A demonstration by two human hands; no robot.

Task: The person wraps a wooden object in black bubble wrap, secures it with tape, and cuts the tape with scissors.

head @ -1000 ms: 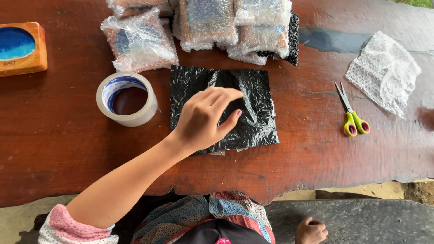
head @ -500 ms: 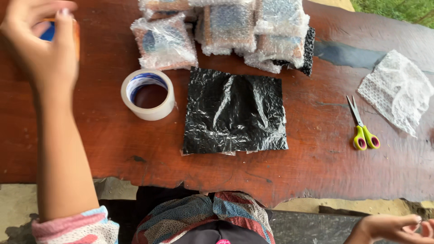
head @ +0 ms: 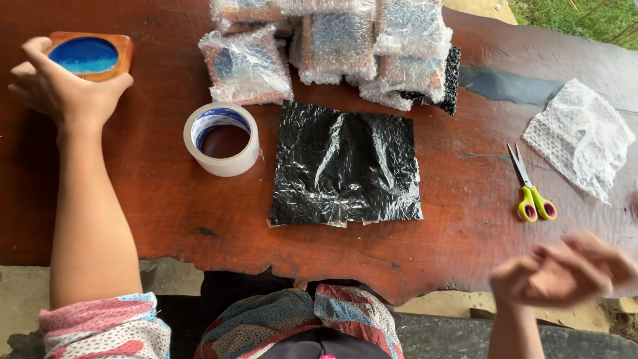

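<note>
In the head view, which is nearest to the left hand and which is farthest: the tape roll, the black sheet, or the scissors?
From the left hand, at the table's far left:
1. Tape roll, just to its right.
2. Black sheet, at the table's middle.
3. Scissors, far on the right side.

Left hand (head: 63, 90) outstretched, fingers curled; right hand (head: 565, 269) raised, blurred
</note>
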